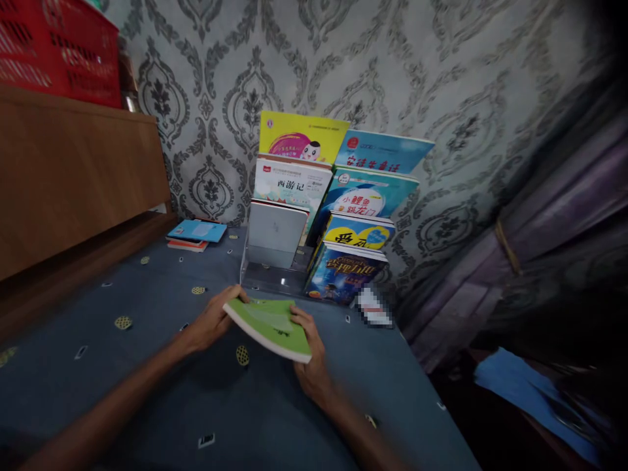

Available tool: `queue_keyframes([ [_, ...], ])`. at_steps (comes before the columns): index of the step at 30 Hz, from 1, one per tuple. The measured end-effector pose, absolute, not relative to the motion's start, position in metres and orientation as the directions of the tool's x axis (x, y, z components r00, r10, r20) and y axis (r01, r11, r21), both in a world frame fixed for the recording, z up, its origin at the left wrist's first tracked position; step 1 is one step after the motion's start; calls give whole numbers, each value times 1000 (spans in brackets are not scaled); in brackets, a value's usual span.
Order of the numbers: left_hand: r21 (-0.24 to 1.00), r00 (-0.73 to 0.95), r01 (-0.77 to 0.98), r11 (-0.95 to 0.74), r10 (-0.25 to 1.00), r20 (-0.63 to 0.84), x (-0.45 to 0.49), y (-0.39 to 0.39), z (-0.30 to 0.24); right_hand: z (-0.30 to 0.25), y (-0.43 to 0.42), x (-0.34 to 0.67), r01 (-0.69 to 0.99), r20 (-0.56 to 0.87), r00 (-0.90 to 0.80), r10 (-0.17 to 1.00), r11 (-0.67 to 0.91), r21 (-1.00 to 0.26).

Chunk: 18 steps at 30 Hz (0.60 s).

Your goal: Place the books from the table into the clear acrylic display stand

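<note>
Hands meet on a green book (269, 325): the left hand (210, 324) is closed around its left end with the fingers curled over the far corner, and the right hand (310, 367) grips its right end, thumb lying on the cover and the other fingers tucked underneath. The book is held flat but slightly tilted, its white page edge facing the wearer, just above a blue-grey tablecloth (147, 366) dotted with small yellow motifs. Whether its lower edge touches the cloth cannot be told. Directly beyond it stands a clear tiered display stand (273, 280) against the patterned wallpaper (220, 98). The stand's front left step is bare, while the steps behind it carry, rising backward, a grey book (276, 233), a white book (289, 188) and a yellow book (300, 136). The right column is full – a dark book (343, 271) at the front, then a yellow-and-blue book (357, 233), a teal book (367, 196) and a blue book (383, 152) at the top. To the left, well apart from the hands, a small stack of books (196, 234) with a light blue cover uppermost lies on the cloth beside a wooden cabinet (73, 176), and a red crate (59, 52) sits on top of that cabinet. A purple curtain (554, 216) hangs at the right.
</note>
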<state>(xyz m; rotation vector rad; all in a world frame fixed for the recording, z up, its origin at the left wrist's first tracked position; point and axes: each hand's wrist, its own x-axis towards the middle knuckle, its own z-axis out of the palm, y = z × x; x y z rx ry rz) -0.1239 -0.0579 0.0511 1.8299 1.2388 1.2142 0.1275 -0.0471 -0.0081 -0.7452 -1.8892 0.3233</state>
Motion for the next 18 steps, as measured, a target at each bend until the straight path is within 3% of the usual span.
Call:
queue_keyframes([
  [9,802,-55,247,-544,818,572,-118,-19,67,21,0,112,368,850,-282,445,868,-332],
  [15,772,-93,240,-588,778,621,-119,13,77,41,31,105,396,830,-268,489,841,-368],
  [18,731,-62,273,-625,747,662,-121,22,83,48,45,102,340,860,-225,458,864,-372],
])
